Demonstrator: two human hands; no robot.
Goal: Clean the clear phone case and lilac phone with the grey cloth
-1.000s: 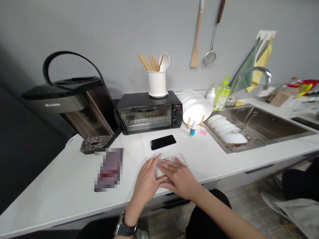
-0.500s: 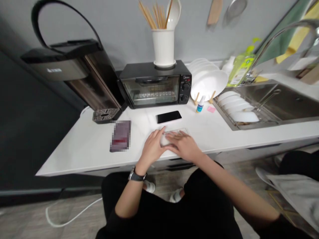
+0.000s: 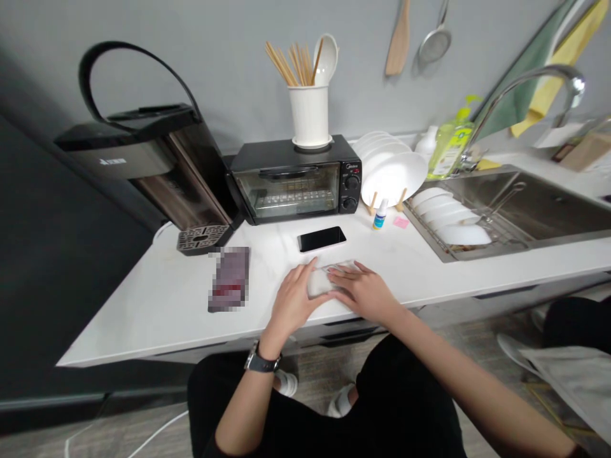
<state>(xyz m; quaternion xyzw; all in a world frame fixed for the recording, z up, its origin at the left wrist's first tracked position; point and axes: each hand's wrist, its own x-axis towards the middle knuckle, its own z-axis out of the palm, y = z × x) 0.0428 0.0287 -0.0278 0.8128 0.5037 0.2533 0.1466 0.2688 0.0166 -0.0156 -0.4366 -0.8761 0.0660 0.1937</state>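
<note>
- The left hand [image 3: 293,299] lies half open, thumb and forefinger spread wide around the left end of a clear flat case [image 3: 319,284]; how firmly it presses cannot be told
- The right hand [image 3: 366,294] is open too, palm down, its slightly bent fingers laid across the top of the case and covering much of its right part
- The case rests on the white counter [image 3: 138,324], close to the front edge, between the two hands, whose thumbs meet or nearly meet along its near side
- A black watch [image 3: 261,360] sits on the left wrist
- Just beyond the case lies a phone [image 3: 322,239], dark screen up, touched by neither hand
- Left of the hands, well apart, lies a purplish item [image 3: 232,273], pixelated past telling
- Behind the phone stands a toaster oven [image 3: 291,184], bearing a white canister [image 3: 310,117] of chopsticks [image 3: 294,67] and a white ladle [image 3: 326,60]
- Right of the phone, a small bottle [image 3: 380,216] stands near a pink slip [image 3: 401,222], in front of racked plates [image 3: 396,175]
- Farther right, white bowls [image 3: 461,234] lean inside the sink [image 3: 446,256]
</note>
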